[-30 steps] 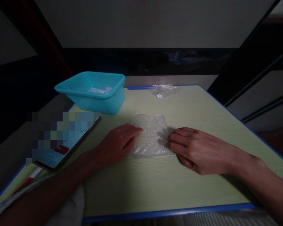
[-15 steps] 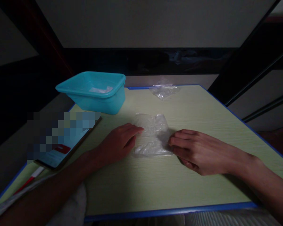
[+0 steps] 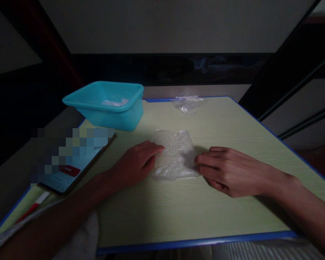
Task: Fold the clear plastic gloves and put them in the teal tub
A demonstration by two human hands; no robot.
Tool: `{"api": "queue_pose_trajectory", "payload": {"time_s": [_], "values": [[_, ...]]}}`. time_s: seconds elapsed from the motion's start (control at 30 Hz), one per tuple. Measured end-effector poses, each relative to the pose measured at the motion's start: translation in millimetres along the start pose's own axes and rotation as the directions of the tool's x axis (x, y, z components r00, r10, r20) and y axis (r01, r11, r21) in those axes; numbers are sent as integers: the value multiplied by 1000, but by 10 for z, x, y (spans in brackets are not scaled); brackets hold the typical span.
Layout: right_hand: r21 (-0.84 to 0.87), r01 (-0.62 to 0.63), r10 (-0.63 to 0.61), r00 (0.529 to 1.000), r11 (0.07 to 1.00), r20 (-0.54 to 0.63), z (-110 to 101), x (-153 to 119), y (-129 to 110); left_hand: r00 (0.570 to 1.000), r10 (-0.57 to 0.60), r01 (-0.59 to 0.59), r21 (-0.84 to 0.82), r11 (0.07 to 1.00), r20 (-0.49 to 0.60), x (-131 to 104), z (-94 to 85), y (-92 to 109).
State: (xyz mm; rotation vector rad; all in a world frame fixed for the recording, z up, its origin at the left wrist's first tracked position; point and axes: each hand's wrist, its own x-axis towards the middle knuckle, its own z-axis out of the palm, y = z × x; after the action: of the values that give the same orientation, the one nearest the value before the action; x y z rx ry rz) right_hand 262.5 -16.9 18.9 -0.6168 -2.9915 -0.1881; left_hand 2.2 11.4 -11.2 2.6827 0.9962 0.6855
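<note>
Right hand (image 3: 230, 171) shifted slightly; its and the left hand's (image 3: 135, 162) fingers touch one bag (image 3: 174, 153) of two, grip unclear.

"What sort of place are we seeing?"

"Probably a home; the dim light is hiding which room."

"What is suggesting that?"

"A small, blue-edged table (image 3: 206, 213) is standing before a plain grey panel (image 3: 162, 29) at twelve o'clock. Everyday things are sharing it: a turquoise plastic basin (image 3: 132, 116) is sitting at ten o'clock, a phone (image 3: 90, 156) is lying near nine. Some ribbed cloth (image 3: 249, 251) is showing past its near edge at five."
</note>
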Motion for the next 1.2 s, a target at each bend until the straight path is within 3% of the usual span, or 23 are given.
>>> {"api": "queue_pose_trajectory", "payload": {"time_s": [0.4, 0.9, 1.2], "values": [[-89, -3, -4, 997, 996, -82, 34, -11, 106, 1000, -8, 8, -22, 1000, 1, 4, 8, 2], [-142, 77, -107, 969, 987, -221, 256, -2, 324, 998, -55, 55, -77, 996, 1, 11, -23, 18], [-120, 101, -123, 973, 988, -195, 255, -16, 375, 997, -82, 82, -62, 995, -1, 27, -54, -9]]}}
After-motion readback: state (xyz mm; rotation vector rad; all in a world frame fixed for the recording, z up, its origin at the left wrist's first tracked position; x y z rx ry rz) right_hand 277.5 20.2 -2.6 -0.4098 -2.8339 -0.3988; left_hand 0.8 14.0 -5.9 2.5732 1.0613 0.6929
